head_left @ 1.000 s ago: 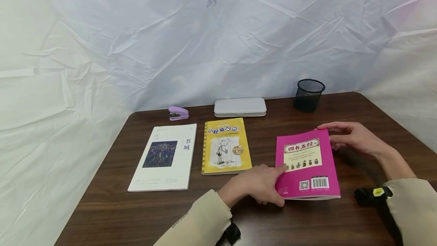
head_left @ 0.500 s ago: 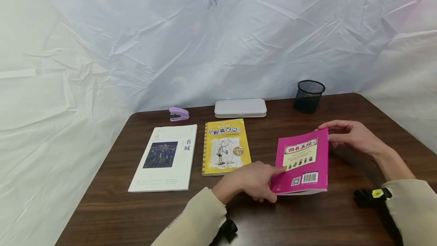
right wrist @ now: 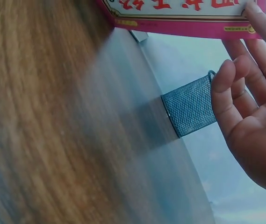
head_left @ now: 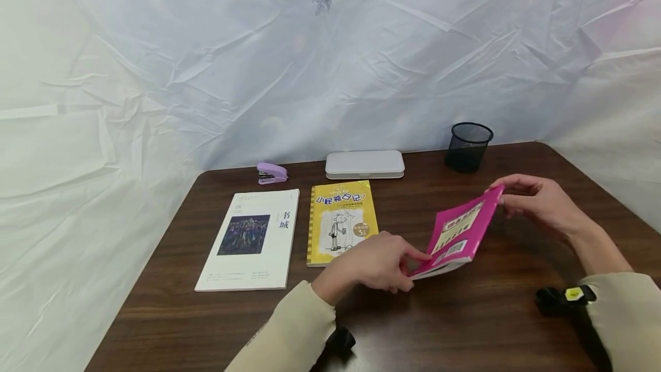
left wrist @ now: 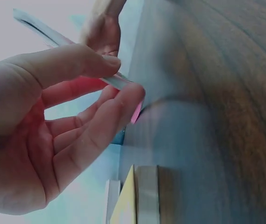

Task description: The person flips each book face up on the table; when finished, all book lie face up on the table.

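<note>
A pink book (head_left: 457, 225) is tilted over the right part of the table, its right side raised and its left side low. My left hand (head_left: 379, 263) pinches the near left corner between thumb and fingers; the left wrist view shows the thumb on one face and the fingers (left wrist: 100, 119) on the other. At the far right corner my right hand (head_left: 542, 205) grips the book. In the right wrist view the other cover (right wrist: 184, 30) of the book, with red characters, shows at the top. A yellow book (head_left: 343, 223) lies flat just beyond my left hand.
A white magazine (head_left: 281, 240) lies at the left on the dark wooden table (head_left: 165, 309). Along the back stand a purple stapler (head_left: 273, 173), a flat white case (head_left: 364, 163) and a black mesh pen holder (head_left: 466, 154). A pale cloth (head_left: 310, 90) hangs behind.
The pink book has tipped up from nearly face-on, its right side rising and its near edge swinging left. My left hand has shifted left and slightly away, keeping its hold; the right hand rose slightly.
</note>
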{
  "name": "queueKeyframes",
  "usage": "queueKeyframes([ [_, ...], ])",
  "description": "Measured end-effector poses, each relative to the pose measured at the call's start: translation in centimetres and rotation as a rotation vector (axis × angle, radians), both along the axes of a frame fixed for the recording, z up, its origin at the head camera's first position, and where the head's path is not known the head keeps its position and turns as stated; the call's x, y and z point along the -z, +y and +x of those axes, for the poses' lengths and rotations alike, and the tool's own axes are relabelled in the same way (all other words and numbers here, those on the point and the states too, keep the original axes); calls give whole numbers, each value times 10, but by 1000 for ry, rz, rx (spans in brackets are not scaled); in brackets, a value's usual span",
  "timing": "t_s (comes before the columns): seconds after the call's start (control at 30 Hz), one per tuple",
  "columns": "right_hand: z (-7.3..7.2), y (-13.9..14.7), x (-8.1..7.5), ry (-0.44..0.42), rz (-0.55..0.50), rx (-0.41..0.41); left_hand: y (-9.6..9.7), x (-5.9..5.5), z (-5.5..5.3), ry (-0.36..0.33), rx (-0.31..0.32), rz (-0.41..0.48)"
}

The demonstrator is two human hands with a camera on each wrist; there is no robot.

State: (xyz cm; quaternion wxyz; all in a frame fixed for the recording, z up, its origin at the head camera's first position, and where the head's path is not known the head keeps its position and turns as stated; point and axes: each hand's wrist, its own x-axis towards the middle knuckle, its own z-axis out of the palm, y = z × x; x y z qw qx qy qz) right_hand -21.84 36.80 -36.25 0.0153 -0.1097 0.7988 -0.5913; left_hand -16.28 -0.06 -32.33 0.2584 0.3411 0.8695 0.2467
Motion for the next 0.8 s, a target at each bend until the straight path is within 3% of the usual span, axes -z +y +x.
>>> queueKeyframes([
  [0.23, 1, -2, -4, -9, -289, -4, -4, -3, -3, 63, -88, 108],
  [0.47, 2, -5, -9, -26, -360, 56, -7, -7, -4, 172, -175, 160],
  [0.63, 4, -6, -11, -41, -344, 130, -8, -7, -5, 138, -276, 256],
  [0.8, 2, -8, -10, -19, -368, 121, -12, -5, -6, 52, -378, 397],
])
